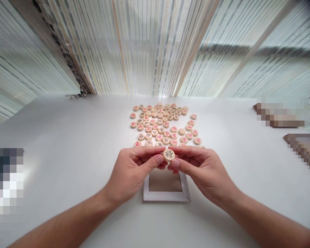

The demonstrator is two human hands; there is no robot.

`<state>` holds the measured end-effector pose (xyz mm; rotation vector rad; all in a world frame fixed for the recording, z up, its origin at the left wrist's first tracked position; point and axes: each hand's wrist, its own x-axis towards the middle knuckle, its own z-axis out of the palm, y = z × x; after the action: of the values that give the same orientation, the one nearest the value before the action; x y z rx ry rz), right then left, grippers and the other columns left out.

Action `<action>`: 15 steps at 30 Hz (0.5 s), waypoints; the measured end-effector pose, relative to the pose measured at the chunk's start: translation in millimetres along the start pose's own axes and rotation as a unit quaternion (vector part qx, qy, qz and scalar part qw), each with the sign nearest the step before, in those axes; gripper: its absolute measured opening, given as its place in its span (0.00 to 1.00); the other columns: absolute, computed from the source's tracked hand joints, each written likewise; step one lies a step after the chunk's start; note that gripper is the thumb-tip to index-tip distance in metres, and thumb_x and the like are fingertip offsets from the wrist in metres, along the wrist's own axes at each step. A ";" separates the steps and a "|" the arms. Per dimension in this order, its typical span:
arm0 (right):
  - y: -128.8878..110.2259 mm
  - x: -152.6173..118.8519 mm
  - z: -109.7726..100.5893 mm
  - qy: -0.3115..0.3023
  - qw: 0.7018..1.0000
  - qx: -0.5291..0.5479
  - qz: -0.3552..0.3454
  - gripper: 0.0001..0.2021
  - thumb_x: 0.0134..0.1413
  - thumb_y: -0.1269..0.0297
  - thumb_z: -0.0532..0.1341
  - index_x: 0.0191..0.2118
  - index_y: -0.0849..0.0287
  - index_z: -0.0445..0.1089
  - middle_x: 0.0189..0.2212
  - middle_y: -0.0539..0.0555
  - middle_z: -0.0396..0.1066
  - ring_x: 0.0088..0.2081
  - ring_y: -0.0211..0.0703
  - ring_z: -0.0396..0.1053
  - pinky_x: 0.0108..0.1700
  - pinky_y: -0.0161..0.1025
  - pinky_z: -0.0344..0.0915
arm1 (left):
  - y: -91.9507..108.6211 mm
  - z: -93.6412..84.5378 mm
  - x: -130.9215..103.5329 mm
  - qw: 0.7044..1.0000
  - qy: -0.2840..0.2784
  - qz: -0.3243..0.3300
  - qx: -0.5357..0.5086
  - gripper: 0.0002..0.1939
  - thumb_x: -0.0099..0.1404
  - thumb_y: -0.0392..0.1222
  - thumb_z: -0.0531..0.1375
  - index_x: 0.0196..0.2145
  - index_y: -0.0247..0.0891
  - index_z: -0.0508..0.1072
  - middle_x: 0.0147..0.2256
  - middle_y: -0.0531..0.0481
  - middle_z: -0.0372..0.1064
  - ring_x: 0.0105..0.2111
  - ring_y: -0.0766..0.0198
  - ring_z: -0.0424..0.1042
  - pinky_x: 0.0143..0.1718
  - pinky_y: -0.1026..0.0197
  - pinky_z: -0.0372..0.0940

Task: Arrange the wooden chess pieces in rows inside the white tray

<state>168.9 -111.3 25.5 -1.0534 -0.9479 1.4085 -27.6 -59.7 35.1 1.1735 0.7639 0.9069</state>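
disc (169, 155) is pinched at the rim between left hand (134, 168) and right hand (203, 168), thumbs below, index fingers above, dark marked face showing. it's up over the far end of the tray (166, 196), just this side of the loose discs (155, 132) on the table (67, 137). looks like wood: likely light, stiff, not fragile, maybe a bit slick. best hold is opposite points on the edge, fingertips off the face.

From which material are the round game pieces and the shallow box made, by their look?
Round pieces: probably wood, smooth matte finish; pale tan, with painted-looking characters.
Shallow box: perhaps cardboard, white rim; brown interior looks plain.
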 end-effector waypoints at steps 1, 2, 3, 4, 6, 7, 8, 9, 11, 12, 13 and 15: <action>-0.2 -0.2 0.5 -0.001 1.000 0.000 -0.003 0.14 0.54 0.61 0.79 0.47 0.53 0.86 0.33 0.54 0.84 0.36 0.44 0.83 0.42 0.39 0.82 | 0.2 0.0 -0.3 1.000 -0.002 -0.001 -0.002 0.09 0.66 0.38 0.74 0.45 0.38 0.88 0.37 0.47 0.87 0.35 0.63 0.85 0.42 0.64 0.81; -0.5 -0.3 1.1 0.000 1.000 0.001 -0.008 0.13 0.54 0.62 0.79 0.46 0.53 0.85 0.32 0.54 0.84 0.37 0.45 0.83 0.41 0.39 0.82 | 0.3 -0.1 -0.6 1.000 -0.003 -0.003 -0.003 0.10 0.65 0.37 0.74 0.45 0.38 0.88 0.37 0.47 0.87 0.35 0.63 0.84 0.42 0.65 0.81; -1.0 -0.5 1.8 0.001 1.000 0.002 -0.014 0.13 0.55 0.62 0.79 0.46 0.53 0.85 0.32 0.54 0.84 0.37 0.45 0.84 0.41 0.38 0.82 | 0.5 -0.2 -0.9 1.000 -0.004 -0.005 -0.004 0.10 0.65 0.37 0.75 0.45 0.38 0.88 0.37 0.47 0.87 0.35 0.64 0.84 0.42 0.66 0.80; -1.6 -0.7 2.5 0.002 1.000 0.003 -0.021 0.12 0.54 0.63 0.79 0.45 0.53 0.85 0.32 0.54 0.84 0.37 0.45 0.84 0.41 0.37 0.82 | 0.6 -0.4 -1.1 1.000 -0.005 -0.006 -0.004 0.10 0.64 0.36 0.75 0.44 0.39 0.88 0.37 0.48 0.87 0.35 0.64 0.84 0.43 0.67 0.80; -2.6 -0.8 3.8 0.003 1.000 0.004 -0.031 0.12 0.54 0.65 0.79 0.45 0.53 0.84 0.33 0.53 0.85 0.37 0.44 0.84 0.40 0.35 0.82 | 0.5 -0.8 -1.2 1.000 -0.004 -0.008 -0.010 0.10 0.63 0.35 0.75 0.44 0.39 0.88 0.36 0.48 0.87 0.36 0.65 0.85 0.43 0.68 0.80; -3.0 -0.9 4.4 0.002 0.999 0.003 -0.035 0.12 0.54 0.66 0.79 0.44 0.53 0.84 0.34 0.53 0.85 0.37 0.43 0.84 0.40 0.34 0.82 | 0.3 -0.9 -1.1 1.000 -0.003 -0.009 -0.014 0.11 0.63 0.35 0.76 0.44 0.40 0.88 0.37 0.49 0.87 0.36 0.65 0.85 0.43 0.68 0.80; -3.1 -0.9 4.8 0.001 0.999 0.000 -0.038 0.12 0.54 0.66 0.79 0.44 0.53 0.85 0.35 0.53 0.85 0.38 0.43 0.84 0.41 0.34 0.82 | 0.1 -1.1 -0.8 1.000 -0.003 -0.009 -0.018 0.11 0.62 0.35 0.76 0.43 0.40 0.88 0.37 0.49 0.87 0.36 0.65 0.85 0.43 0.69 0.80; -3.1 -0.9 5.1 0.001 0.999 -0.005 -0.042 0.12 0.54 0.67 0.79 0.44 0.53 0.85 0.36 0.53 0.85 0.38 0.42 0.84 0.41 0.33 0.82 | -0.2 -1.2 -0.5 1.000 -0.003 -0.008 -0.020 0.12 0.61 0.35 0.77 0.43 0.40 0.88 0.37 0.49 0.87 0.37 0.65 0.85 0.44 0.69 0.80; -2.9 -1.0 5.1 0.000 0.999 -0.017 -0.051 0.11 0.54 0.67 0.78 0.44 0.53 0.85 0.36 0.53 0.85 0.37 0.41 0.84 0.41 0.32 0.81 | -0.7 -1.4 0.1 1.000 -0.004 -0.004 -0.018 0.11 0.61 0.35 0.77 0.43 0.40 0.88 0.37 0.49 0.87 0.37 0.64 0.85 0.43 0.69 0.80; -3.0 -1.1 4.9 -0.004 0.998 -0.025 -0.056 0.10 0.55 0.66 0.78 0.44 0.53 0.85 0.35 0.52 0.85 0.36 0.40 0.83 0.40 0.31 0.81 | -0.8 -1.5 0.2 1.000 -0.005 0.000 -0.013 0.11 0.62 0.35 0.76 0.43 0.39 0.88 0.37 0.49 0.87 0.37 0.64 0.85 0.43 0.69 0.80; -3.2 -1.1 4.7 -0.009 0.998 -0.034 -0.059 0.09 0.56 0.65 0.78 0.43 0.53 0.85 0.33 0.52 0.85 0.34 0.38 0.82 0.39 0.30 0.80 | -1.0 -1.6 0.2 1.000 -0.007 0.006 -0.007 0.10 0.62 0.36 0.76 0.42 0.39 0.88 0.37 0.49 0.87 0.37 0.64 0.85 0.42 0.69 0.80; -4.5 -1.2 4.3 -0.022 0.996 -0.057 -0.063 0.05 0.58 0.62 0.77 0.39 0.55 0.85 0.30 0.51 0.83 0.31 0.36 0.80 0.36 0.28 0.79 | -1.3 -1.9 -0.2 1.000 -0.009 0.019 0.009 0.07 0.63 0.36 0.76 0.41 0.37 0.88 0.36 0.48 0.86 0.36 0.64 0.85 0.41 0.69 0.80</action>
<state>166.1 -112.0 31.1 -1.0306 -1.1193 1.2902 -29.1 -59.3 33.4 1.2128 0.7391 0.9222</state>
